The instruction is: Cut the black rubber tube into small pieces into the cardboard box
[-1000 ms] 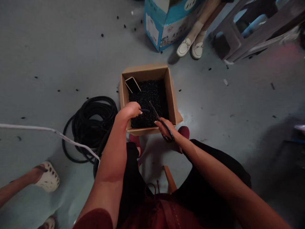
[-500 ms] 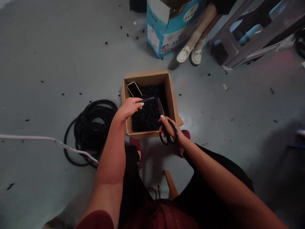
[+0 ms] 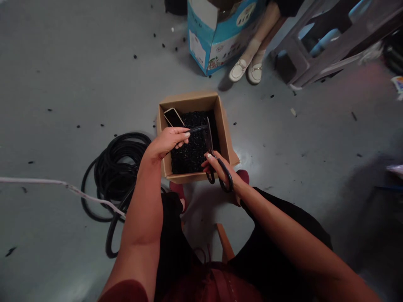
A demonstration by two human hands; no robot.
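Observation:
My left hand grips a black corrugated hose, whose free end sticks out over a cardboard box. My right hand holds black-handled scissors by the loops, with the long blades pointing up at the hose near its end. Short black hose pieces fill the box, and a phone lies on them in the far left corner. A coil of black hose lies on the floor to the left, running under my left arm.
A white cable crosses the floor at left. Black hose bits are scattered on the grey floor. Beyond the box stand a blue-and-white carton, a seated person's feet in white shoes and a grey stool.
The scissor blades have moved up against the hose end. Both hands have drawn closer together over the box. The view has shifted slightly, and more of the hose coil shows at lower left.

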